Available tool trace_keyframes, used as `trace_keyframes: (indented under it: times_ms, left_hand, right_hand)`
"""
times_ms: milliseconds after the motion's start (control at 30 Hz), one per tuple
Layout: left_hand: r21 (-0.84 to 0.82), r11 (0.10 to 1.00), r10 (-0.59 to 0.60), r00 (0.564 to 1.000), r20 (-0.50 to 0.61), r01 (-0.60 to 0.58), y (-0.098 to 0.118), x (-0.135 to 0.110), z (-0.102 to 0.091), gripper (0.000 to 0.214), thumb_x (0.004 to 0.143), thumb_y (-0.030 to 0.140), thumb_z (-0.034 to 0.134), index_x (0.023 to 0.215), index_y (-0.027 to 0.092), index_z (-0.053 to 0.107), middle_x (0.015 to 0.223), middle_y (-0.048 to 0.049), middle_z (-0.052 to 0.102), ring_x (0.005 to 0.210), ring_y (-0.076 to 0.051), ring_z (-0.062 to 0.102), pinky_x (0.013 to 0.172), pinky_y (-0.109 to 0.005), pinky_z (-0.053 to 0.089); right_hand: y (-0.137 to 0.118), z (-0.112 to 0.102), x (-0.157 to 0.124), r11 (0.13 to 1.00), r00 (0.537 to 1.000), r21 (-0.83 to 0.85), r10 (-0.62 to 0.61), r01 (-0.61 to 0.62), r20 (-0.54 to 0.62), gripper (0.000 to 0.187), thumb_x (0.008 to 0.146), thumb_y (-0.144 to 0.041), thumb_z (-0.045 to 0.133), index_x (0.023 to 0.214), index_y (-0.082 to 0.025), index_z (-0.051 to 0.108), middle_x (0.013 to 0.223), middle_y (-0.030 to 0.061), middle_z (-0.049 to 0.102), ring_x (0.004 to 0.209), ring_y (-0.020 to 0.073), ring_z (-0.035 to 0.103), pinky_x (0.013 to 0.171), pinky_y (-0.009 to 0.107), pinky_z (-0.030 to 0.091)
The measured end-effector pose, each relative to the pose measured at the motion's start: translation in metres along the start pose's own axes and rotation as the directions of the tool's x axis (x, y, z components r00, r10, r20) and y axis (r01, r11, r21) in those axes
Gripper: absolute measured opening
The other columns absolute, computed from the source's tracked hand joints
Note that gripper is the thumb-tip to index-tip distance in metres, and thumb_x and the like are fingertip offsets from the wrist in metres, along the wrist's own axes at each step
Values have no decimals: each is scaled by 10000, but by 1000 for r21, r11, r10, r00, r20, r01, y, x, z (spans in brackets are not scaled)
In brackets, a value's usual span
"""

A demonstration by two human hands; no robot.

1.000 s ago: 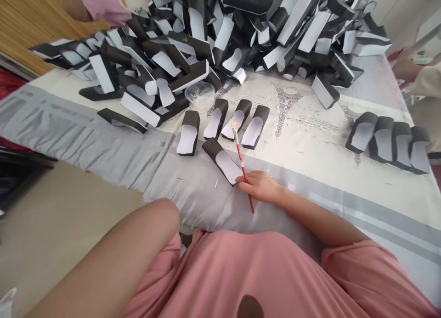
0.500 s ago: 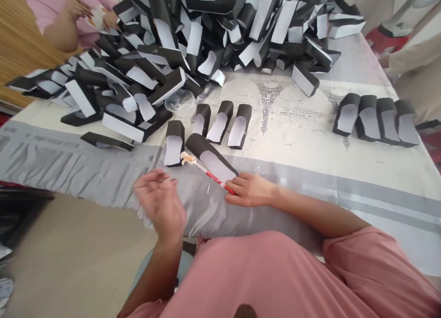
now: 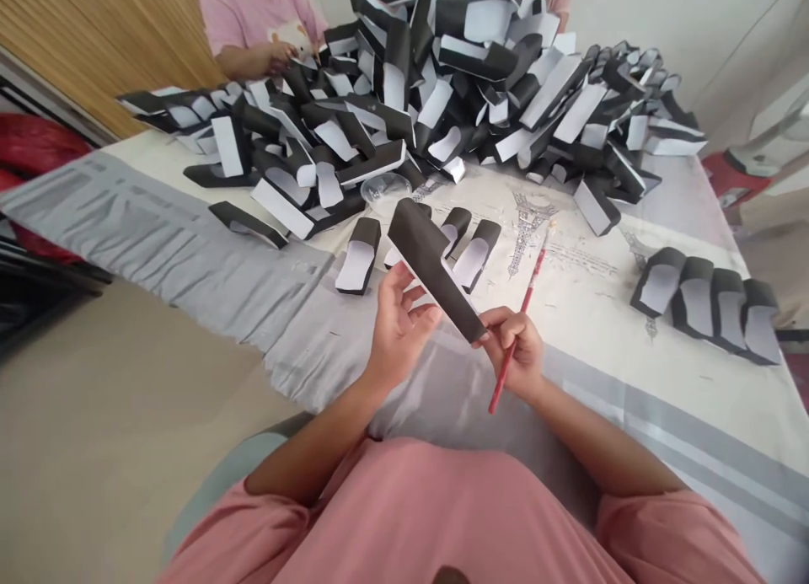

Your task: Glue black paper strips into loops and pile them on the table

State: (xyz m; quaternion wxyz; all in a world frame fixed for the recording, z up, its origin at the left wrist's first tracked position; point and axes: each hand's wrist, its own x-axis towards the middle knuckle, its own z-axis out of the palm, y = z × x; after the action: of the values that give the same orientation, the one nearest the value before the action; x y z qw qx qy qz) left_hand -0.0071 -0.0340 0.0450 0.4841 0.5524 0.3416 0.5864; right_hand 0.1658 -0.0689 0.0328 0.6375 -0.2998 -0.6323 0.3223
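A long folded paper box (image 3: 436, 268), black outside with a white edge, is held tilted above the table between my two hands. My left hand (image 3: 401, 327) has its curled fingers and thumb at the box's lower left edge, partly hidden behind it. Thumb and fingers of my right hand (image 3: 515, 348) pinch the near end of the box. The same hand also keeps a red paintbrush (image 3: 533, 285), bristles pointing away from me. Beside and behind the box stand a small black-and-white box (image 3: 358, 259) and another such box (image 3: 479, 251); others are partly covered.
A big heap of black-and-white boxes (image 3: 395, 87) covers the table's far side. A clear plastic bowl (image 3: 385, 188) sits at its near edge. Several boxes (image 3: 697, 293) stand in a row at right on the tablecloth (image 3: 587, 314). Another person's hand (image 3: 281, 55) is at far left.
The long box has been lifted off the table and turned, its black side now showing. My left hand has come to it. The brush in my right hand has swung to point away. The view has shifted.
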Motion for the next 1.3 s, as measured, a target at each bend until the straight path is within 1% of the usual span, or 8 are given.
trace_keyframes:
  times_ms: [333, 567, 700, 767, 900, 1000, 1133, 1300]
  left_hand:
    - [-91, 992, -88, 996, 23, 89, 2, 1, 4, 633, 848, 421, 727, 1390, 332, 413, 1423, -89, 484, 1088, -188, 614, 963, -386, 530]
    - [-231, 953, -192, 980, 42, 197, 0, 4, 6, 609, 844, 483, 727, 1372, 330, 465, 1405, -67, 532, 1139, -197, 617, 975, -361, 520]
    - [-434, 812, -363, 920, 146, 390, -5, 12, 13, 582, 869, 569, 666, 1350, 272, 528, 1294, -73, 634, 1131, -226, 642, 927, -357, 552]
    - [-537, 693, -461, 869, 180, 480, -6, 17, 14, 507, 925, 552, 591, 1315, 229, 571, 1267, -81, 660, 1064, -211, 666, 881, -339, 570]
    - [-694, 424, -601, 754, 266, 582, -6, 24, 7, 402, 1044, 430, 360, 1270, 223, 621, 1227, -65, 685, 871, -120, 678, 761, -254, 576]
    - [-727, 352, -628, 724, 284, 590, -6, 25, -3, 367, 1050, 308, 343, 1299, 292, 612, 1155, -25, 702, 716, -55, 643, 650, -177, 539]
    - [-695, 374, -643, 711, 283, 614, -11, 23, -11, 352, 1036, 292, 384, 1296, 338, 616, 1099, 0, 693, 609, -17, 584, 559, -133, 482]
    - [-438, 622, -603, 754, 259, 649, -18, 22, -10, 381, 1023, 411, 357, 1279, 335, 629, 1229, -41, 655, 772, -98, 644, 709, -266, 564]
  right_hand:
    - [3, 1, -2, 998, 998, -36, 59, -59, -12, 316, 946, -176, 596, 767, -241, 345, 847, -28, 640, 608, 76, 640, 538, 204, 543]
    - [5, 1, 0, 993, 1000, -114, 8, -8, 2, 305, 935, -75, 551, 775, -240, 349, 889, -31, 638, 639, 61, 647, 545, 180, 524]
    - [5, 2, -2, 906, 976, -380, -124, 185, 179, 318, 899, -22, 560, 744, -227, 373, 981, 21, 693, 783, 90, 693, 625, 197, 569]
    - [3, 4, -3, 863, 945, -413, -193, 292, 265, 315, 885, -8, 561, 741, -224, 383, 1084, 58, 704, 844, 108, 706, 682, 234, 606]
    - [-10, 2, 1, 819, 901, -386, -341, 425, 269, 318, 860, 17, 562, 768, -230, 384, 1204, 90, 686, 839, 113, 716, 683, 269, 633]
    - [-18, -4, 7, 833, 919, -390, -330, 392, 217, 316, 861, 10, 570, 780, -234, 386, 1180, 78, 692, 821, 113, 721, 687, 280, 641]
    - [-20, -10, 12, 862, 944, -385, -291, 329, 154, 315, 863, -1, 583, 793, -237, 387, 1162, 66, 697, 813, 108, 723, 661, 262, 640]
    - [-16, -10, 11, 859, 938, -380, -301, 344, 171, 294, 864, -25, 591, 790, -246, 412, 1186, 52, 708, 785, 119, 724, 647, 284, 640]
